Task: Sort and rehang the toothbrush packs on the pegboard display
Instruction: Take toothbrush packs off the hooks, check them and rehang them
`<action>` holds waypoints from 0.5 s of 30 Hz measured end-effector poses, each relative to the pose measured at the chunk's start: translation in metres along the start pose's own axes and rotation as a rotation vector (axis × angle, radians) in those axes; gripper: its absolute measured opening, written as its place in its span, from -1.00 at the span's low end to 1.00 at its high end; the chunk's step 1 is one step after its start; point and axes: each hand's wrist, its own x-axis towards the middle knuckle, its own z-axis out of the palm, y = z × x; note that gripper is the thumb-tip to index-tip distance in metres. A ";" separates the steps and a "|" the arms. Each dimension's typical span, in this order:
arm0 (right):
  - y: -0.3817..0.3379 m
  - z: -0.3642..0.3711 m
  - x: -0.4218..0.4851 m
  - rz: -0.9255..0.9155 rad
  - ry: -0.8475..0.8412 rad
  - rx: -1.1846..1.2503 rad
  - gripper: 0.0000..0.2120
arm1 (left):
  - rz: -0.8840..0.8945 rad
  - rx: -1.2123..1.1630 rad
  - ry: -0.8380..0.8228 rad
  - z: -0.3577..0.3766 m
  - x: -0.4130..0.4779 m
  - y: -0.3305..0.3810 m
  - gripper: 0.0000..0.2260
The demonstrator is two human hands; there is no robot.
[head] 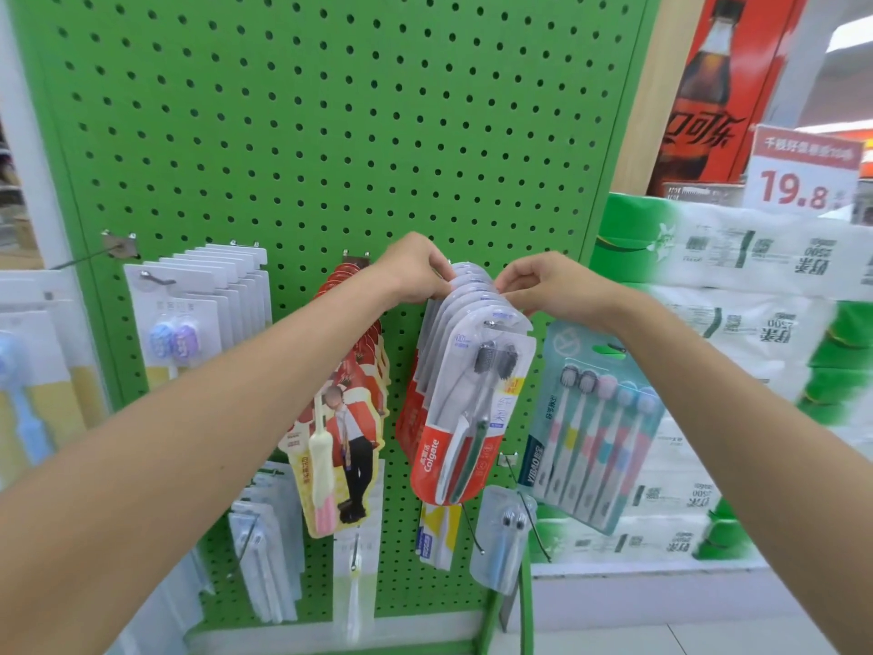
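On green pegboard [330, 134], fanned red-and-clear Colgate packs [465, 408], left hand [415, 271], right hand [548, 286] pinching tops

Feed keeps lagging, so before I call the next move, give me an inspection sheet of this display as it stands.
Surface: green pegboard, upright, upper part bare.
Job's things: Colgate packs hang in a stack at centre, their hook hidden by the hands; red card packs to their left; white packs further left; five-brush pack to the right, tilted; lower-row packs beneath.
Clutter: one bare hook at upper left.
Hands: left hand and right hand both pinch the tops of the Colgate packs.
Cables: nothing seen.
Surroundings: tissue bundles stacked at right; price sign reading 19.8; cola poster.
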 end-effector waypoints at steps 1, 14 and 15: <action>-0.001 0.000 0.000 -0.005 -0.004 0.005 -0.92 | -0.005 -0.011 0.000 0.000 0.001 0.000 -0.85; -0.005 -0.001 -0.004 -0.009 0.003 -0.059 -0.95 | -0.098 0.131 0.043 -0.035 -0.017 0.008 -0.92; -0.006 -0.001 -0.004 -0.011 0.005 -0.066 -0.95 | -0.093 0.154 0.054 -0.036 -0.020 0.009 -0.92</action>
